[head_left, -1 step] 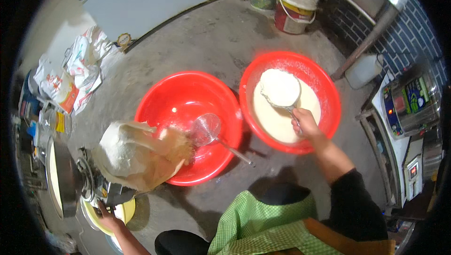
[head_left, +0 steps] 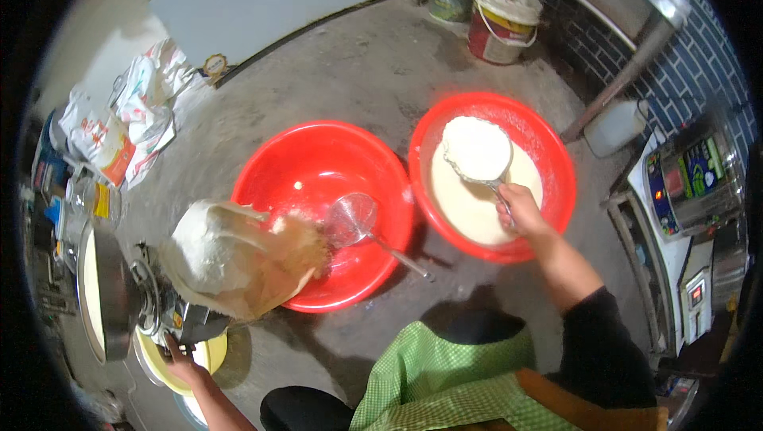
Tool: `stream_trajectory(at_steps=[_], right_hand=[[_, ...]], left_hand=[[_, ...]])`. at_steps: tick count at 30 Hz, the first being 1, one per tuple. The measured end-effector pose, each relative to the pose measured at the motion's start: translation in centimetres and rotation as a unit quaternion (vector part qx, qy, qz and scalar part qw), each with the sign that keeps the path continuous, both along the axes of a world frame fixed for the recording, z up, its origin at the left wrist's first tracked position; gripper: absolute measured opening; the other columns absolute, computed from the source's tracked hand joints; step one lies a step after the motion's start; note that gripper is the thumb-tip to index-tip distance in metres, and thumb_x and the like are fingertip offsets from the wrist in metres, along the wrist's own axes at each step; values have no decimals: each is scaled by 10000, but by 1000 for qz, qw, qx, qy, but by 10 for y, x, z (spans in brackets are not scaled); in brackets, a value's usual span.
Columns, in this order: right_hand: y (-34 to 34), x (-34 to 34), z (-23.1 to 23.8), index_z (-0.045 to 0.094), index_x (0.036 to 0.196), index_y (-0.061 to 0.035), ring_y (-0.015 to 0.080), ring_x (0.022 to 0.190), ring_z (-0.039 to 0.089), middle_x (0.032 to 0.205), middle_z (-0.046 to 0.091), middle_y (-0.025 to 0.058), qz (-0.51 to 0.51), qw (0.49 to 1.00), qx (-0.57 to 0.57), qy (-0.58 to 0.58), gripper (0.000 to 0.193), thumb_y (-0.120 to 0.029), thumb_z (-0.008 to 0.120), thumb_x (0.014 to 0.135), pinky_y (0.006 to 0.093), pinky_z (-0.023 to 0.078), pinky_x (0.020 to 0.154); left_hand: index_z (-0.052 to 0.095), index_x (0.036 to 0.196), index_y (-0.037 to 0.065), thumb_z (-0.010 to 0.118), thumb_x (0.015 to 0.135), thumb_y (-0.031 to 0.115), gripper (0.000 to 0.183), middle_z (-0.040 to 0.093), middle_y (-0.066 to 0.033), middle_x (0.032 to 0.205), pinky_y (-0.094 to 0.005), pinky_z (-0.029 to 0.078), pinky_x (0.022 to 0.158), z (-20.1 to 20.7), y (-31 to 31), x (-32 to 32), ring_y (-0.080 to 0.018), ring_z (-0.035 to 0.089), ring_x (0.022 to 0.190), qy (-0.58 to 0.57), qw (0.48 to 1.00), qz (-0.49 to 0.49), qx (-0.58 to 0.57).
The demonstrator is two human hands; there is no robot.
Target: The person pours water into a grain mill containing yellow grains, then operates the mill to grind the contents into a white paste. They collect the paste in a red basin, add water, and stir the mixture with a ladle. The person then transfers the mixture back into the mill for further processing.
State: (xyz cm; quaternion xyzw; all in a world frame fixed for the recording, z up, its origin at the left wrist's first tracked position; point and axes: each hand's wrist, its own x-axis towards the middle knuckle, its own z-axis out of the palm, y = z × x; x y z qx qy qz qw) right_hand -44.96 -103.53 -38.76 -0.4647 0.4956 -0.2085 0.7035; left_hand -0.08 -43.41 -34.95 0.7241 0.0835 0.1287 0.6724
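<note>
My right hand point(head_left: 519, 210) is closed round the handle of a round metal ladle point(head_left: 494, 182). White, thick-looking stuff point(head_left: 475, 147) fills the ladle, which is over pale liquid batter point(head_left: 469, 207) in the right red basin point(head_left: 559, 181). At the lower left, my left hand point(head_left: 184, 366) reaches against the underside of a dark and silver appliance point(head_left: 179, 321), beside a yellow bowl point(head_left: 213, 351). Its fingers are partly hidden, so their grip is unclear. The left red basin point(head_left: 270, 169) holds a mesh skimmer point(head_left: 354, 220), its handle over the rim. An open paper sack of white powder point(head_left: 208, 252) leans there.
A metal pan of pale stuff point(head_left: 111, 296) stands at far left. Plastic bags point(head_left: 99, 137) lie behind it. Two used buckets point(head_left: 499, 22) are at the back. On the right stand a metal-legged table point(head_left: 612, 89), a jug point(head_left: 616, 129) and an appliance with lit display point(head_left: 664, 193).
The view has shifted slightly. Both hands, the ladle and the basins keep nearly the same places relative to one another.
</note>
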Motion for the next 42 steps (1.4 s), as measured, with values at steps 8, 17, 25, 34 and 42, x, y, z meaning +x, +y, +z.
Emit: stream_trajectory(at_steps=[8,17,25,34,42], right_hand=[[65,91,172,481,797,-72,92,402,370,583,460,3,140,987,-73,41,269,-268,461,981,256,335,380],[198,237,321,510,846,-67,58,398,348,572,453,-15,332,939,-87,-20,254,-289,485,969,226,309,369],[301,334,379,518,795,-101,34,430,376,593,473,-51,482,857,-178,-44,204,-264,570,906,216,321,392],[348,380,383,522,774,-42,156,470,502,630,562,48,479,728,-483,83,222,-221,592,886,321,408,461],[353,384,353,548,872,-31,354,736,633,786,651,163,315,379,-864,99,136,-161,581,852,445,504,661]], left_hand=[[493,1259,-68,670,883,163,476,604,-114,1109,-254,470,717,-3,-22,-8,-143,560,882,-120,992,-25,11],[432,1327,-53,741,778,247,698,620,-207,1135,-343,448,879,23,-37,-32,-274,595,1006,-97,990,36,92],[441,1313,17,751,728,209,690,636,-204,1100,-368,476,845,32,-40,-37,-346,619,1013,-59,990,72,107],[377,1375,29,759,725,228,779,605,-202,1184,-383,471,892,34,-41,-38,-365,588,1078,-46,984,95,143],[384,1380,32,755,728,219,773,597,-212,1188,-377,469,894,40,-42,-42,-347,593,1080,-34,989,85,117]])
